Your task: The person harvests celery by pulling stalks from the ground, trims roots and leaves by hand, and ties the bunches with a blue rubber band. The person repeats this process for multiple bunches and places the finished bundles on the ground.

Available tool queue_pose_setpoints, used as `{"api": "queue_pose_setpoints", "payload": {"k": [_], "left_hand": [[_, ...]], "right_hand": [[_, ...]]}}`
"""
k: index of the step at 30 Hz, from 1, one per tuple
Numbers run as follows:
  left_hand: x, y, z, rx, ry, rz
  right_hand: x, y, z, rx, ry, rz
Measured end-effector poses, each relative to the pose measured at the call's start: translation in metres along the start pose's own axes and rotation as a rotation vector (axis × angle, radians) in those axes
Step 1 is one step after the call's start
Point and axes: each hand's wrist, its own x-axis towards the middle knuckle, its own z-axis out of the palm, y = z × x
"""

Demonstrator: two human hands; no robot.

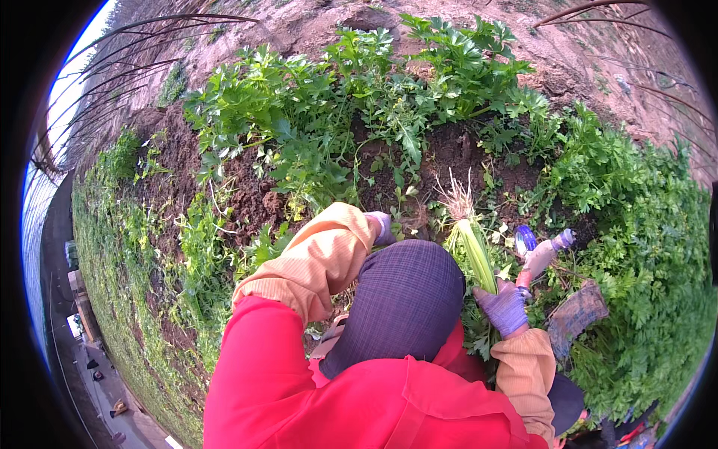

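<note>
My right hand (505, 306), in a purple knit glove, grips a bunch of celery (475, 252) by its stalks. The pale roots (457, 202) point away from me, and leaves hang below the hand. Just beyond that hand are a roll of purple tape (525, 240) and a pale, purple-tipped object (543, 258); whether the two are joined to each other is unclear. My left hand (382, 227), also gloved, is low near the soil beyond my dark checked knee (412, 297). Its fingers are mostly hidden, so I cannot see what they hold.
Leafy celery plants (460, 67) stand ahead, with dense growth (645, 236) along the right. Bare brown soil (247, 207) shows between plants. A soil-stained brown piece (578, 314) lies beside my right forearm. Thin bent rods (168, 19) arch at the upper left.
</note>
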Motion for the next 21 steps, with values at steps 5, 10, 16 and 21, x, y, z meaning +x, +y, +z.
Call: {"api": "queue_pose_setpoints", "payload": {"k": [5,10,16,21], "left_hand": [[-0.106,-0.038,0.054,-0.002,-0.331,-0.142],[-0.153,-0.052,-0.016,0.002,-0.215,-0.187],[-0.185,-0.018,-0.192,-0.788,0.928,0.356],[-0.211,0.054,-0.272,-1.644,0.707,0.798]], "right_hand": [[-0.020,-0.007,-0.011,0.141,0.060,0.063],[-0.043,-0.024,-0.027,0.418,0.197,-0.196],[-0.074,-0.043,-0.080,0.651,0.296,-0.230],[-0.125,-0.038,-0.130,0.495,0.450,-0.229]]}}
